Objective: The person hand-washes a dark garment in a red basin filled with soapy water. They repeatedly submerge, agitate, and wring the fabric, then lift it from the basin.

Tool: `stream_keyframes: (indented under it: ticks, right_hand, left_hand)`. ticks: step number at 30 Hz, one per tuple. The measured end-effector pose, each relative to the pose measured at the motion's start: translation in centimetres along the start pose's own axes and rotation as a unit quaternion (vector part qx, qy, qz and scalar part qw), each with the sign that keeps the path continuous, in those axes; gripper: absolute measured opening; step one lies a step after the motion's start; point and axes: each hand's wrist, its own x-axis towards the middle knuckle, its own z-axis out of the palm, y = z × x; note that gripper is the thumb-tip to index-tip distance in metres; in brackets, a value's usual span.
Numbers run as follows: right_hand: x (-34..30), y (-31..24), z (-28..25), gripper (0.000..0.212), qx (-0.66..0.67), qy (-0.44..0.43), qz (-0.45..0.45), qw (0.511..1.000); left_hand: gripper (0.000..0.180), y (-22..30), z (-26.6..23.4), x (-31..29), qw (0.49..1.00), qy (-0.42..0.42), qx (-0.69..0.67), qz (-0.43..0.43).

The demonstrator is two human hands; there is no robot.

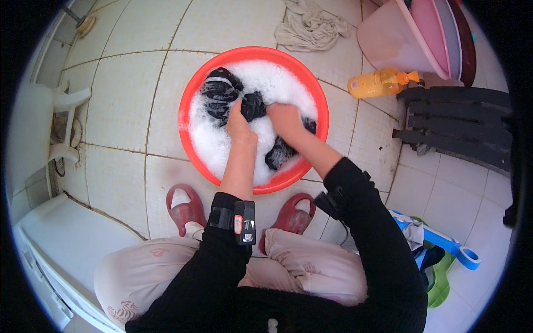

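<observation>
A red basin full of white suds stands on the floor before me. Wet black cloth with a pale stripe bulges out of the foam at the basin's left and runs toward the middle. My left hand is closed around it, thumb uppermost. Just right of that, my right hand is closed at the end of the same bunched cloth, its fingertips hidden by foam and the hand itself. More black cloth shows under my right wrist; whether it is one piece with the rest I cannot tell.
An orange bottle lies on its side beyond the basin, near stacked pink buckets. A crumpled beige rag is on the tiles. A dark slatted stool stands right, a white plastic chair left. My red slippers flank the basin's near side.
</observation>
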Motion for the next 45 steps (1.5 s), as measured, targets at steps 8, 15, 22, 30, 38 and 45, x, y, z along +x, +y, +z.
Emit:
stream_keyframes:
  ticks: [8,15,22,30,38,45]
  right_hand:
    - [-3.2,2.4,-6.8,0.055,0.464,0.064,0.022,0.883]
    - [-5.2,-1.8,-10.4,0.061,0.343,0.136,0.021,0.929]
    - [-3.3,3.4,-7.3,0.052,0.749,-0.135,0.073,0.644]
    - [-6.2,4.8,-6.5,0.083,0.771,-0.114,-0.011,0.627]
    - [-4.6,0.1,-4.5,0.089,0.141,0.062,0.072,0.985]
    - [1.3,0.3,-2.3,0.052,0.051,-0.211,0.055,0.975]
  left_hand:
    - [0.033,1.7,0.4,0.3,0.974,-0.118,-0.112,-0.160]
    - [0.032,0.8,0.8,-2.0,0.861,-0.434,-0.233,-0.125]
    - [0.037,4.4,2.7,-3.6,0.937,-0.244,-0.230,-0.094]
    - [0.035,5.0,2.6,-2.0,0.972,-0.103,-0.181,-0.106]
    - [0.042,-0.3,1.1,0.0,0.993,0.070,0.089,0.031]
    - [0.046,-0.8,1.5,0.9,0.981,0.090,0.160,0.067]
